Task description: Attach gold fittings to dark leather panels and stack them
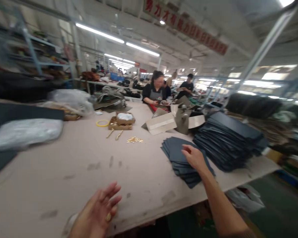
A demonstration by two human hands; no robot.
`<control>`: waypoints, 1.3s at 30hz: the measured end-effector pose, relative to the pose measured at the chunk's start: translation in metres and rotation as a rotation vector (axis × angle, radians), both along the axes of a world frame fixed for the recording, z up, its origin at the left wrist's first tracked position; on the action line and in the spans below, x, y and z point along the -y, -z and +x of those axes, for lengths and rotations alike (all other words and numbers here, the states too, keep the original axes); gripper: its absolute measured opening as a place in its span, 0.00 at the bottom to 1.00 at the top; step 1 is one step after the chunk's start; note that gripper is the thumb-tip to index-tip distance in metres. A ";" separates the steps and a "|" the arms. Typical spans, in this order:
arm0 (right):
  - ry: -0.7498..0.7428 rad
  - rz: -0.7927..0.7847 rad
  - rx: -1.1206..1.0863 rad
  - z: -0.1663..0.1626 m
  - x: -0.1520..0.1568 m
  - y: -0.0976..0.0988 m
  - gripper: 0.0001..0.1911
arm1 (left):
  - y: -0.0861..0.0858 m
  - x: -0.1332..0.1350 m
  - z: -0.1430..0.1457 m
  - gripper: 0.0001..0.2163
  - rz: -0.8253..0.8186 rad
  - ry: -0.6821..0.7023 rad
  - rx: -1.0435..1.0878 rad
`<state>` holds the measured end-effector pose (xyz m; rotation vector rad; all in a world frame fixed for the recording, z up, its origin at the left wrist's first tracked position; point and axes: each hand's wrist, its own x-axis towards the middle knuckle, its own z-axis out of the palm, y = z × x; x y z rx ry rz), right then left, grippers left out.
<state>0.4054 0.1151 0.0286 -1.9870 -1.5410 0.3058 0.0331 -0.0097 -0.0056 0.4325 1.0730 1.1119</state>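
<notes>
My right hand [193,158] is over a fanned small pile of dark blue-grey flat pieces [176,150], its fingers slightly bent and apart. Whether its fingertips touch the top piece I cannot tell. My left hand [99,208] is above the table's near edge, palm turned inward, fingers loosely spread. A small gold-coloured thing [108,217] shows at its lower fingers; whether it is a ring or a loose piece is unclear. Farther back on the table [77,158] lies a scatter of small gold-coloured metal pieces [134,139], near a cardboard box [121,123].
A tall stack of dark pieces [225,140] stands at the right. Folded beige boards [162,124] lie behind the small pile. A yellow ring [102,123] sits beside the box. Plastic-wrapped bundles [27,132] are at the left. Another person [155,89] works across the table.
</notes>
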 end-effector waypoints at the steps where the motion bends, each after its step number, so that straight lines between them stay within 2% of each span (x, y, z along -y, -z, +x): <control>1: -0.118 -0.007 -0.056 -0.029 0.009 0.004 0.18 | -0.005 -0.002 0.000 0.13 -0.033 -0.080 0.186; 3: -0.407 -0.006 -0.258 -0.090 0.034 0.009 0.17 | -0.014 -0.007 0.001 0.14 -0.042 -0.177 0.319; 5: -0.643 -0.011 -0.345 -0.148 0.065 0.009 0.12 | -0.020 -0.010 0.001 0.15 -0.013 -0.242 0.352; 8: -0.884 -0.004 -0.352 -0.217 0.099 0.010 0.09 | -0.023 -0.010 -0.003 0.17 0.035 -0.274 0.382; 10: -0.949 0.015 -0.283 -0.246 0.107 0.014 0.09 | -0.021 -0.008 -0.008 0.19 0.056 -0.278 0.383; 13: -0.933 0.025 -0.272 -0.269 0.106 0.025 0.12 | -0.018 -0.005 -0.016 0.19 0.117 -0.302 0.378; 18: -0.889 0.005 -0.354 -0.287 0.102 0.040 0.12 | -0.006 0.000 -0.025 0.18 0.216 -0.307 0.326; 22: -0.829 -0.036 -0.385 -0.299 0.103 0.038 0.12 | 0.000 0.003 -0.030 0.19 0.286 -0.299 0.269; 27: -0.800 -0.030 -0.386 -0.314 0.102 0.034 0.12 | -0.002 0.003 -0.040 0.21 0.302 -0.327 0.214; 39: -0.768 -0.025 -0.425 -0.335 0.099 0.047 0.10 | 0.002 0.002 -0.054 0.26 0.304 -0.378 0.120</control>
